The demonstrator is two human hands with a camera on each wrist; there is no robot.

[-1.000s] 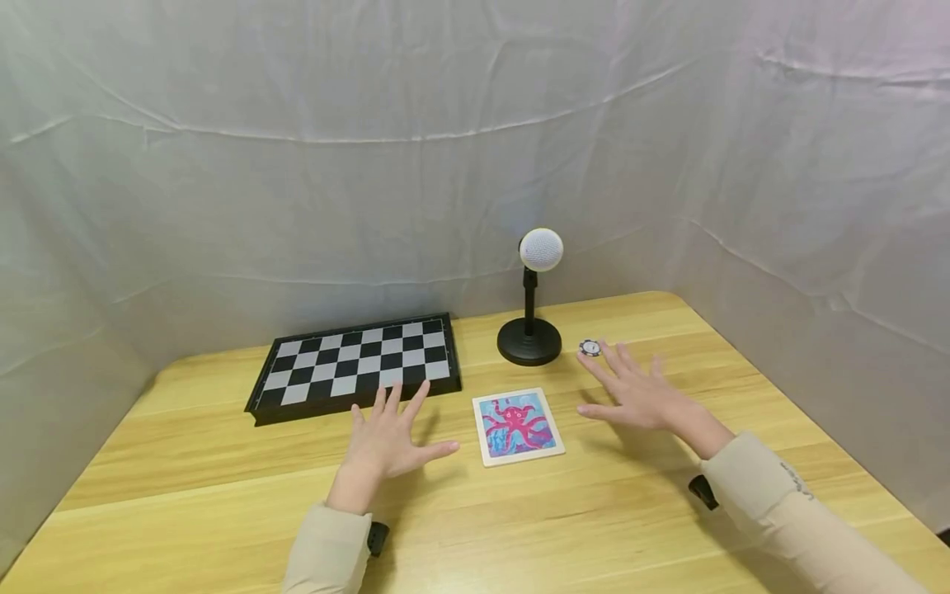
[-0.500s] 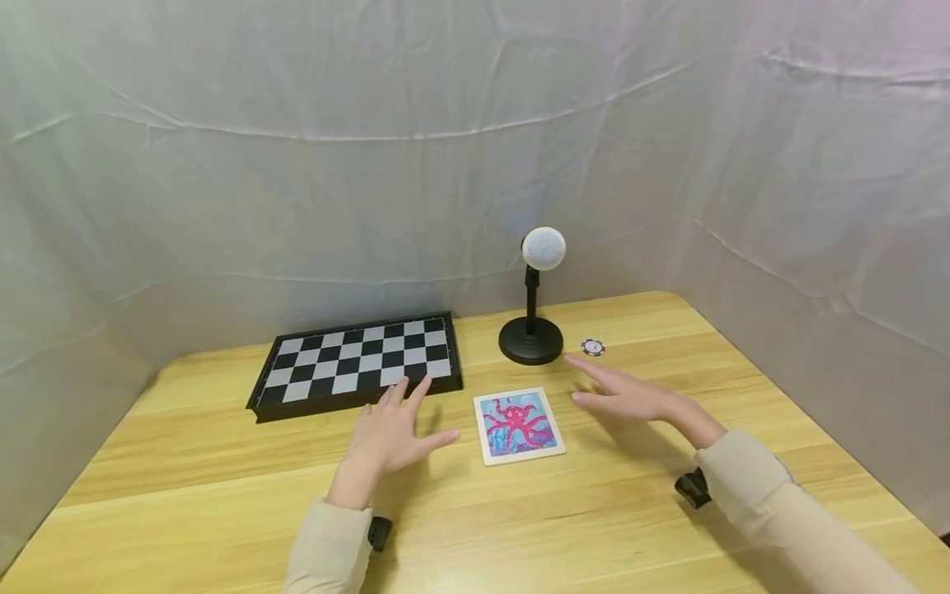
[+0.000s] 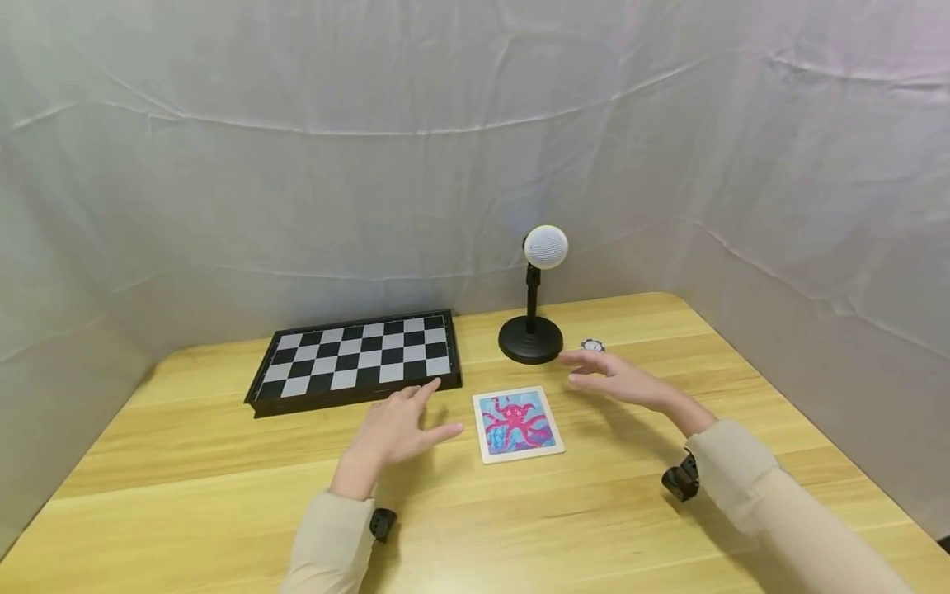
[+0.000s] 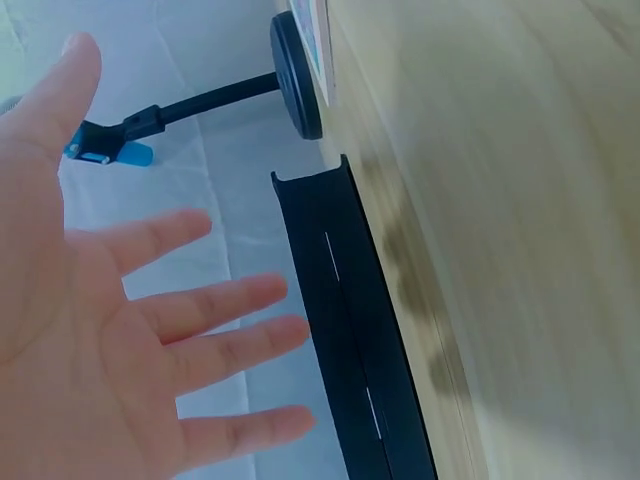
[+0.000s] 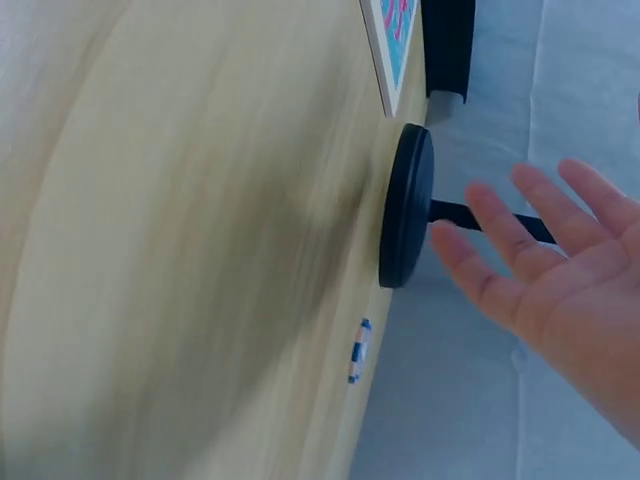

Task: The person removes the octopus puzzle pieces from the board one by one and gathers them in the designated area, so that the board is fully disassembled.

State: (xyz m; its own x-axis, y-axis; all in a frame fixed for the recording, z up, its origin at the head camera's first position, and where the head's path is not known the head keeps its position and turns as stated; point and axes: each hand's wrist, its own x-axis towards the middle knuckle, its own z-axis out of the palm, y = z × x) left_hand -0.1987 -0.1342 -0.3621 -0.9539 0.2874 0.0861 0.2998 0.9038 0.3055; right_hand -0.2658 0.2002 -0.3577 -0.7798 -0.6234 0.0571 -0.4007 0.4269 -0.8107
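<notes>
My left hand (image 3: 391, 430) hovers over the table just in front of the black-and-white chessboard (image 3: 359, 356), holding nothing; its fingers are spread in the left wrist view. On the other side, my right hand (image 3: 619, 382) is also empty, fingers extended toward the round base of the microphone stand (image 3: 530, 340). Between the hands a square tile (image 3: 519, 426) with a pink octopus picture lies flat in a pale frame. A blue-and-white poker chip (image 3: 592, 346) sits behind the right hand, partly covered by it in the head view; the right wrist view shows the whole chip (image 5: 359, 351).
A white ball-shaped microphone head (image 3: 546, 247) tops the stand at the back. The wooden table (image 3: 519, 528) ends at pale grey cloth (image 3: 334, 181) hung behind and at both sides. Small black cameras (image 3: 681, 478) are worn at the wrists.
My right hand has drawn left and turned onto its edge, moving off the poker chip toward the stand base. My left hand has tilted, its fingers bunching closer in the head view.
</notes>
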